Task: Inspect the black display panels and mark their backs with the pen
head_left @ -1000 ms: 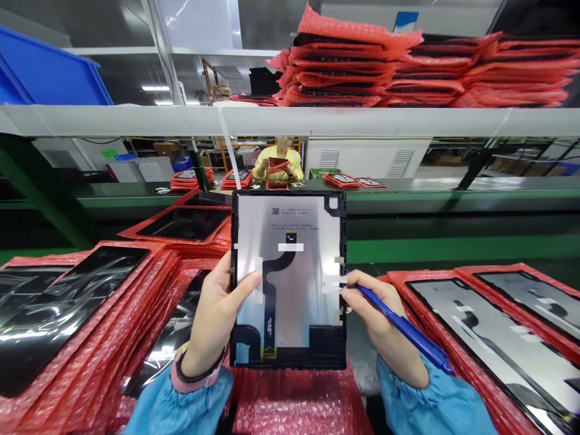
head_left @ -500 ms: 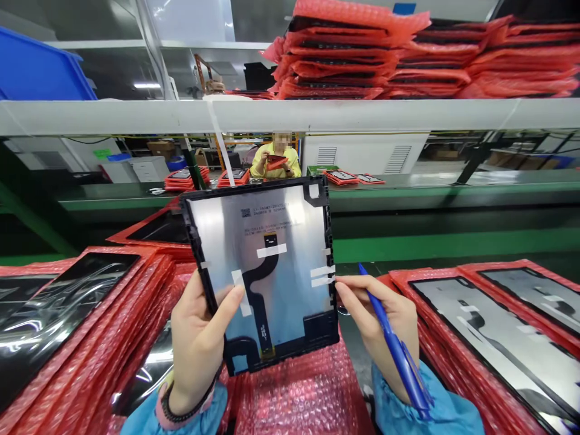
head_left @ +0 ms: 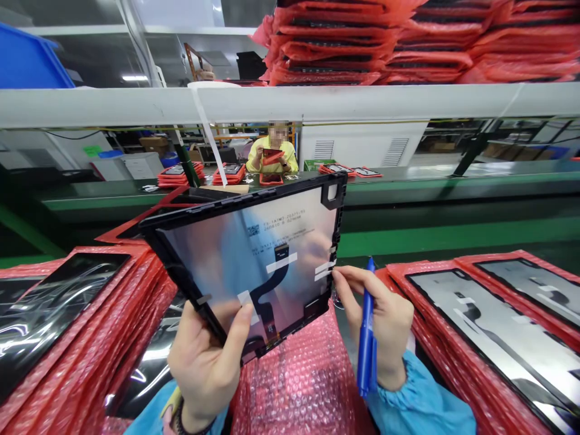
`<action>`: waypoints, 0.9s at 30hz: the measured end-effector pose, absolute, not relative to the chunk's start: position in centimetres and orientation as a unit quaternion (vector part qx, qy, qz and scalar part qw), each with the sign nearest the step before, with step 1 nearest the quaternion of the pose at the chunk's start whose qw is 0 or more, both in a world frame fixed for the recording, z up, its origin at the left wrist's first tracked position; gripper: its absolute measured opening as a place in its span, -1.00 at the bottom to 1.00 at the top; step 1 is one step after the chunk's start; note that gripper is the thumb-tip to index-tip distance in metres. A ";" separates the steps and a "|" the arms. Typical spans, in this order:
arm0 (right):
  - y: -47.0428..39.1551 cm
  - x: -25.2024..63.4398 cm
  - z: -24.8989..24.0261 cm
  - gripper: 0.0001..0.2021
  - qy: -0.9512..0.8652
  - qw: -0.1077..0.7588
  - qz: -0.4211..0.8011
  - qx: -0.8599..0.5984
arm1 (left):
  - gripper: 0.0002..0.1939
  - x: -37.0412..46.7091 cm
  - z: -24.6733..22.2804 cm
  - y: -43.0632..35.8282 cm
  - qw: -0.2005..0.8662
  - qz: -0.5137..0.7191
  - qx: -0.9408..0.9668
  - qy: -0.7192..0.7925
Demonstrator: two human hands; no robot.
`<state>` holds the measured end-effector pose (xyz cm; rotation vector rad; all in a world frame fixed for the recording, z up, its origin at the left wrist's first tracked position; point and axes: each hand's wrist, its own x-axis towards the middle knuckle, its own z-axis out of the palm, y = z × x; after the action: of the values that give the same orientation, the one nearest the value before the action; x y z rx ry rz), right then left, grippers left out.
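Observation:
A display panel with a black frame and a mirror-like metal back is held up, tilted, before me. White tape strips, a dark flex cable and a printed code show on its back. My left hand grips its lower left side, thumb on the back and fingers behind. At the right edge my right hand has thumb and index fingertip together, touching or very near the tape ends. A blue pen is tucked in that same hand, pointing up. Below lies red bubble wrap.
Stacks of panels in red bubble wrap stand at left and right. Overhead, a white shelf beam carries more wrapped stacks and a blue bin. Across the bench sits a person in yellow holding a red-wrapped item.
The panel has been turned and tipped, its left side now nearer and its top edge showing. The pen in my right hand has swung more upright.

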<state>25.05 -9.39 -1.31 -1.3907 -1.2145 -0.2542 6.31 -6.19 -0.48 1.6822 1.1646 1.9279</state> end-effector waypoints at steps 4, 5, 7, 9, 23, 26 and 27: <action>-9.3 25.0 -1.2 -0.96 -0.540 0.560 -0.154 -0.609 | -0.92 6.4 -0.5 -6.2 0.165 0.671 0.598 0.406; -9.3 25.0 -1.2 -0.95 -0.544 0.559 -0.149 -0.608 | -0.91 6.4 -0.4 -6.1 0.163 0.670 0.598 0.408; -9.4 25.1 -1.0 -0.95 -0.554 0.564 -0.123 -0.600 | -0.90 6.4 -0.4 -6.1 0.161 0.667 0.600 0.412; -9.6 25.2 -1.0 -0.94 -0.563 0.571 -0.085 -0.592 | -0.89 6.4 -0.3 -6.1 0.163 0.663 0.602 0.413; -9.6 25.9 -0.4 -0.81 -0.532 0.630 0.075 -0.561 | -0.84 5.9 -0.9 -6.0 0.189 0.682 0.570 0.418; -9.6 25.9 -0.3 -0.89 -0.525 0.639 0.081 -0.556 | -0.85 6.1 -0.9 -6.0 0.193 0.687 0.568 0.410; -9.6 25.8 -0.2 -0.92 -0.520 0.642 0.075 -0.559 | -0.86 6.2 -0.8 -6.1 0.193 0.687 0.569 0.408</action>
<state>25.84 -9.62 -0.24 -1.2734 -1.1845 0.1709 6.15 -6.07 -0.81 1.5965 1.1457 1.9279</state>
